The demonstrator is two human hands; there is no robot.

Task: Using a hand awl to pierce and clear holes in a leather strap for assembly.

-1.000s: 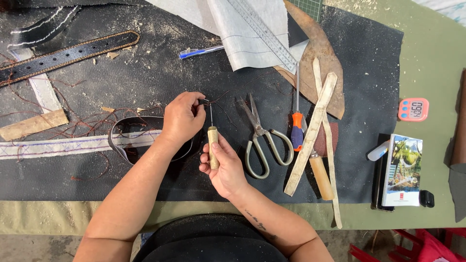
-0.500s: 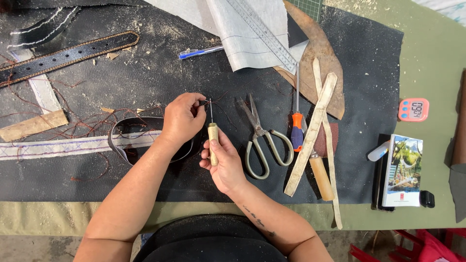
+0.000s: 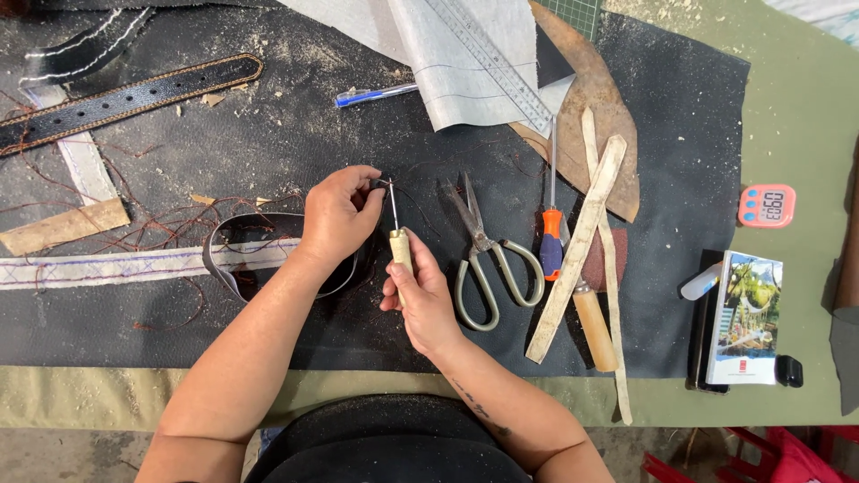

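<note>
Nearest the body: right hand (image 3: 420, 300) is gripping the pale wooden handle of an awl (image 3: 399, 246), fingers wrapped tight around it, metal spike pointing up and away toward the other hand. Left hand (image 3: 338, 215) is pinching the end of a dark leather strap (image 3: 234, 246) between thumb and fingers, right at the awl's tip; the spike is meeting the leather there, though the exact contact point is hidden by the fingers. The strap is looping out to the left of that hand and curling back under the wrist, reddish thread tangled about it.

Just right of the awl: scissors (image 3: 483, 259) lying shut on the black leather mat (image 3: 680, 161), handles toward the person. Beside them an orange-and-blue screwdriver (image 3: 552, 224), then pale leather strips (image 3: 582, 241) crossing over a wooden-handled tool (image 3: 595, 326).

Left of the hands: a long whitish stitched strip (image 3: 107, 266) lying flat; a wood offcut (image 3: 63, 225) above it.

Farther out: a stitched black belt (image 3: 125, 98) lying at a slant, a blue pen (image 3: 376, 93), grey fabric with a metal ruler (image 3: 490, 61) on it.

Far right, on green cloth: a pink digital timer (image 3: 767, 206) and a small printed booklet (image 3: 743, 317).
</note>
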